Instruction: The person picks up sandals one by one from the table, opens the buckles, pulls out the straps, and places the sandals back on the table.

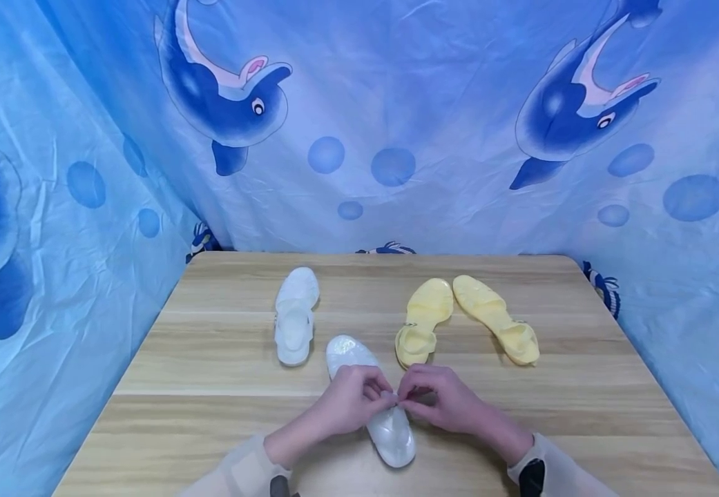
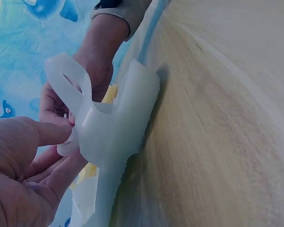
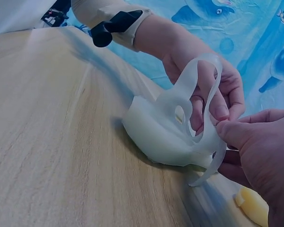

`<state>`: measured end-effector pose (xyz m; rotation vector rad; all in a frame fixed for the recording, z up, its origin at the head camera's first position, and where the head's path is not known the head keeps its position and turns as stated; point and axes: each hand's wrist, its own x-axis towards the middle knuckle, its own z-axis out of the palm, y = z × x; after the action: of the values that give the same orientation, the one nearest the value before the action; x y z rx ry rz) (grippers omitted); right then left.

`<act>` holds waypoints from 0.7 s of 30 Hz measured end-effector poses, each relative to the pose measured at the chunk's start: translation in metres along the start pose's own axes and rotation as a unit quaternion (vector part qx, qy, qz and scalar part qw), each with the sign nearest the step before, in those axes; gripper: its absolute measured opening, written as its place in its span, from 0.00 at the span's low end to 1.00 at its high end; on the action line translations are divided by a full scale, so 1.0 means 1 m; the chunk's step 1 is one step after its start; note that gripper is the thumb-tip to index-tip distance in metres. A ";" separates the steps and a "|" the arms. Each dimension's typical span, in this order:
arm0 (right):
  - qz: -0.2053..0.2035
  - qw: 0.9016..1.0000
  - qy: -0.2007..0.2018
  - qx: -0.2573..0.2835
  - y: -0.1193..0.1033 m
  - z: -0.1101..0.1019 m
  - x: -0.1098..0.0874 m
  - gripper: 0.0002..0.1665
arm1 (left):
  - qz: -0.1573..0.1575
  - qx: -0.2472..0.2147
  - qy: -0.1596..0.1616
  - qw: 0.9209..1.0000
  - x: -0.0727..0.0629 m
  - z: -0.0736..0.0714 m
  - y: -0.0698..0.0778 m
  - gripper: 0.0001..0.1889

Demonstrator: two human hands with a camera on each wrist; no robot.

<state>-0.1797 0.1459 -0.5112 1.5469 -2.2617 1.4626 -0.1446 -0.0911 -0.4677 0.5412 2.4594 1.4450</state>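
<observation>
A white translucent jelly sandal (image 1: 391, 442) lies slanted on the table, toe pointing away to the left. Both hands meet over its ankle strap (image 3: 214, 87), which stands up in a loop above the heel part. My left hand (image 1: 354, 397) pinches the strap between thumb and fingers from the left. From the right, my right hand (image 1: 443, 399) pinches the same strap, its fingertips close against those of the left. A loose strap end (image 3: 209, 171) hangs below the right fingertips in the right wrist view. The buckle is hidden by the fingers.
Another white sandal (image 1: 295, 324) stands at the back left of the wooden table (image 1: 210, 414). Two yellow sandals, one upright-facing (image 1: 429, 304) and one slanted (image 1: 483, 304), lie at the back right. A blue dolphin curtain (image 1: 359, 103) hangs around the table.
</observation>
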 end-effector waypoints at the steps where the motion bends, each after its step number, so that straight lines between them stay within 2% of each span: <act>1: 0.000 1.000 -0.001 -0.003 0.000 0.000 0.000 0.12 | -0.004 -0.006 0.000 1.000 0.000 0.000 -0.001 0.05; 7: -0.005 1.000 -0.002 -0.006 0.000 0.000 0.000 0.13 | -0.011 -0.039 -0.003 0.999 -0.003 -0.001 -0.006 0.03; 15: -0.017 1.000 0.005 -0.023 -0.002 -0.001 0.003 0.12 | 0.015 0.018 -0.001 1.000 0.001 0.001 -0.002 0.06; 21: -0.014 1.000 0.005 -0.020 -0.001 -0.001 0.002 0.13 | 0.021 0.023 0.007 0.999 0.002 0.002 -0.001 0.04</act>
<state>-0.1803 0.1451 -0.5093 1.5489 -2.2406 1.4073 -0.1456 -0.0894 -0.4694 0.5985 2.5122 1.4153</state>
